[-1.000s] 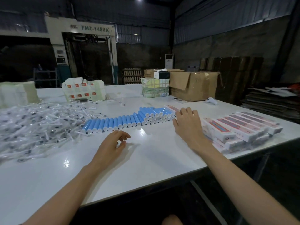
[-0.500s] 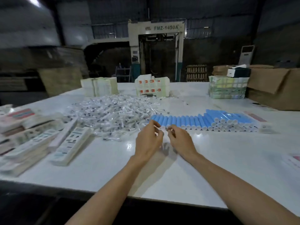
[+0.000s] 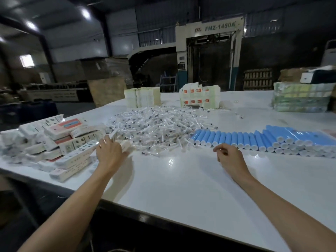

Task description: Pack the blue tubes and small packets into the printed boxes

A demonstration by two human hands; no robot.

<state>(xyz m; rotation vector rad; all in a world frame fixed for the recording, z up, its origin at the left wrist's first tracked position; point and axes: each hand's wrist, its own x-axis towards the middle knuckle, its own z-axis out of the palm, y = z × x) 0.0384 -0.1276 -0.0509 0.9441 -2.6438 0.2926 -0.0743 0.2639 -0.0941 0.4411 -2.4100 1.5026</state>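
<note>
The left hand (image 3: 110,152) is laid flat on the printed boxes (image 3: 76,142); the right hand (image 3: 228,158) is loosely curled and empty. Blue tubes (image 3: 254,139) beyond it and packets (image 3: 160,128) between the hands are not yet packed.

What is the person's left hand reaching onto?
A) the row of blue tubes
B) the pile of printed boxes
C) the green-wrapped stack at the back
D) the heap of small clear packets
B: the left hand has its fingers on the printed boxes. The blue tubes lie over by the right hand.
</note>
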